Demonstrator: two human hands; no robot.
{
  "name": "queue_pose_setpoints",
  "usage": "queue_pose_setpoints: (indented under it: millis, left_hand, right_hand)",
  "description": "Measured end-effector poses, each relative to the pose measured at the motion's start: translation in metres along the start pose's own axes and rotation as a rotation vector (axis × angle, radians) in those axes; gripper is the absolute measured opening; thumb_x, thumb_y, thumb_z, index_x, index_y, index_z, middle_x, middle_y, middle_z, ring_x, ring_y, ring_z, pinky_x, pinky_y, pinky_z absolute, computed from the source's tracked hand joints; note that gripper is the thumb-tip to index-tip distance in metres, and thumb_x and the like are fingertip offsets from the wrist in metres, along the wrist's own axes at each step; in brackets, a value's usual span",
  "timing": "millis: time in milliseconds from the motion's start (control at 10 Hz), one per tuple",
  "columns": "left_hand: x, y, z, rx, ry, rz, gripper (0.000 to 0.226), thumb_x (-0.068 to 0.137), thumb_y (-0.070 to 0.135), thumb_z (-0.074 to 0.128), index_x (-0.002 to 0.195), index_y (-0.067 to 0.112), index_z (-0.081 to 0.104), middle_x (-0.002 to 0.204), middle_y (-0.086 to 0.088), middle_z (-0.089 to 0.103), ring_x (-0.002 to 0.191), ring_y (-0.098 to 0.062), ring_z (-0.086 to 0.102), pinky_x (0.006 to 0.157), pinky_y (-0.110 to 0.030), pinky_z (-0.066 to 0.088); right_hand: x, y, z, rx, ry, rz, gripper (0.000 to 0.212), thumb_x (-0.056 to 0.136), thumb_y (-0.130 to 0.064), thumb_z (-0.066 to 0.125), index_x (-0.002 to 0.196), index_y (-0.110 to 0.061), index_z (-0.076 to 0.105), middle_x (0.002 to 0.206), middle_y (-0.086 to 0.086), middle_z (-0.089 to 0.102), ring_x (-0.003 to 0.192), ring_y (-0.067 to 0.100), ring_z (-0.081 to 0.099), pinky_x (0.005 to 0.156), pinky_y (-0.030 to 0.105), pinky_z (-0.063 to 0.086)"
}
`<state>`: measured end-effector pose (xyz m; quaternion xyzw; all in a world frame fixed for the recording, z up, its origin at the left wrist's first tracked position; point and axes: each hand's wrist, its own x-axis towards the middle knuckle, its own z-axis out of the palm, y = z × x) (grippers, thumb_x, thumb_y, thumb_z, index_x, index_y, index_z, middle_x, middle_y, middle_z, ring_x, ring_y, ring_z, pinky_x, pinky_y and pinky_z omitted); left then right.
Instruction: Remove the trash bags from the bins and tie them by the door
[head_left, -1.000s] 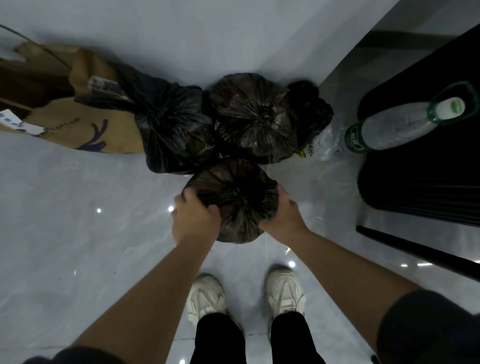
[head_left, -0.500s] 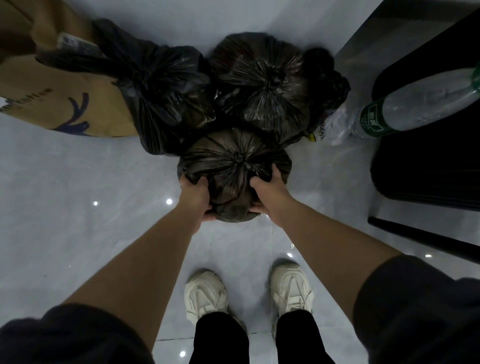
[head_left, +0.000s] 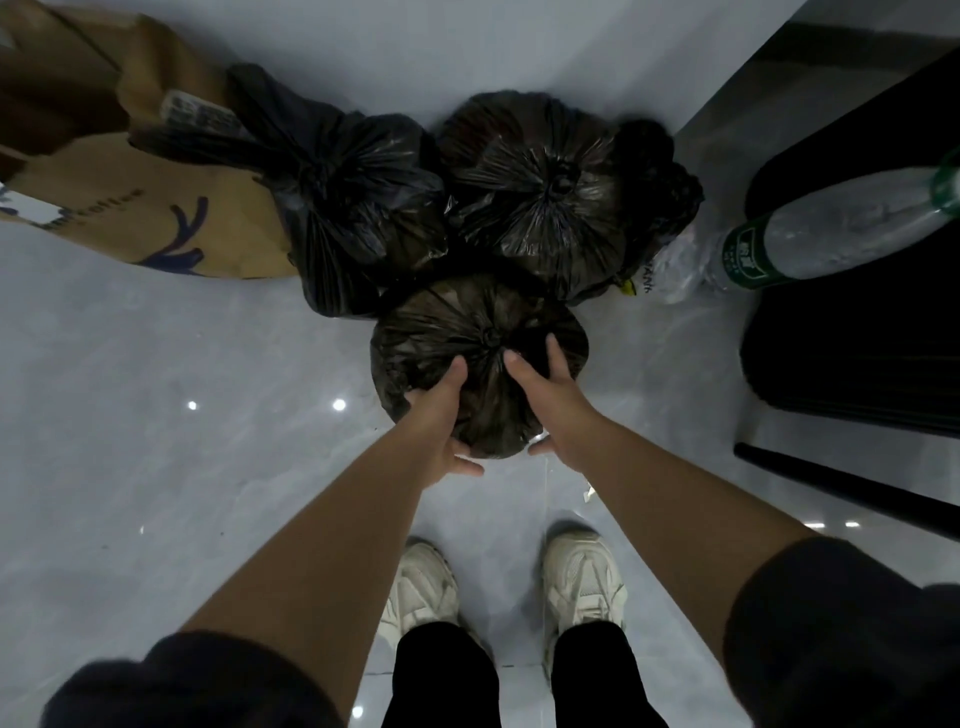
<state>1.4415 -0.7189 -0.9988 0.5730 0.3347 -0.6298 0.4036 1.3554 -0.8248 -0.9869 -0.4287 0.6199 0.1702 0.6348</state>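
A glossy pale grey tiled floor (head_left: 135, 447) is reflecting small light spots. A plain white wall (head_left: 415, 41) is running along its far edge.

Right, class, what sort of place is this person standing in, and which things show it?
Probably an indoor corner of a home or flat: a glossy tiled floor, tied black trash bags piled against the wall, and a brown paper bag beside them.
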Motion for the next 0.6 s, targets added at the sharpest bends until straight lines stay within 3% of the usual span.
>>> queue_pose_setpoints:
  millis: [100, 300, 400, 500, 600]
  left_hand:
    - [0.014, -0.001, 0.001, 0.059, 0.092, 0.031, 0.084, 0.082, 0.06, 0.055, 0.149, 0.036, 0.009, 0.152, -0.009, 0.034, 0.126, -0.05, 0.042, 0.091, -0.069, 0.039]
    - [0.001, -0.013, -0.017, 0.217, 0.115, 0.081, 0.073, 0.087, 0.062, 0.048, 0.147, 0.032, 0.019, 0.145, -0.01, 0.043, 0.122, -0.039, 0.049, 0.081, -0.057, 0.05]
    - [-0.019, -0.011, -0.02, 0.306, 0.131, 0.061, 0.073, 0.089, 0.063, 0.041, 0.147, 0.024, 0.023, 0.145, -0.012, 0.042, 0.123, -0.038, 0.047, 0.082, -0.053, 0.049]
    - [-0.044, -0.006, -0.017, 0.486, 0.234, 0.19, 0.066, 0.091, 0.053, 0.044, 0.145, 0.019, 0.026, 0.143, -0.011, 0.042, 0.123, -0.036, 0.047, 0.09, -0.048, 0.047]
    - [-0.078, -0.01, -0.018, 0.811, 0.318, 0.418, 0.051, 0.091, 0.041, 0.044, 0.133, 0.014, 0.036, 0.126, -0.016, 0.056, 0.111, -0.036, 0.054, 0.094, -0.045, 0.046]
  right_hand:
    - [0.014, -0.002, 0.007, 0.055, 0.029, 0.03, 0.077, 0.085, -0.055, 0.058, 0.144, -0.053, 0.01, 0.153, 0.001, 0.028, 0.13, 0.035, 0.041, 0.091, 0.063, 0.047]
    - [0.006, 0.007, -0.002, 0.012, 0.023, 0.012, 0.069, 0.09, -0.051, 0.054, 0.145, -0.05, 0.013, 0.153, 0.001, 0.03, 0.129, 0.035, 0.043, 0.086, 0.051, 0.053]
    - [-0.012, 0.005, -0.005, -0.039, -0.013, 0.022, 0.071, 0.091, -0.048, 0.053, 0.146, -0.049, 0.009, 0.154, 0.001, 0.028, 0.129, 0.036, 0.043, 0.087, 0.052, 0.053]
    - [-0.041, -0.008, -0.009, -0.086, -0.032, 0.003, 0.07, 0.092, -0.045, 0.052, 0.147, -0.047, 0.009, 0.154, 0.001, 0.029, 0.128, 0.034, 0.045, 0.087, 0.051, 0.053]
    - [-0.072, -0.018, -0.013, -0.081, -0.039, -0.013, 0.069, 0.093, -0.043, 0.052, 0.147, -0.047, 0.01, 0.154, 0.002, 0.03, 0.127, 0.033, 0.047, 0.085, 0.049, 0.054]
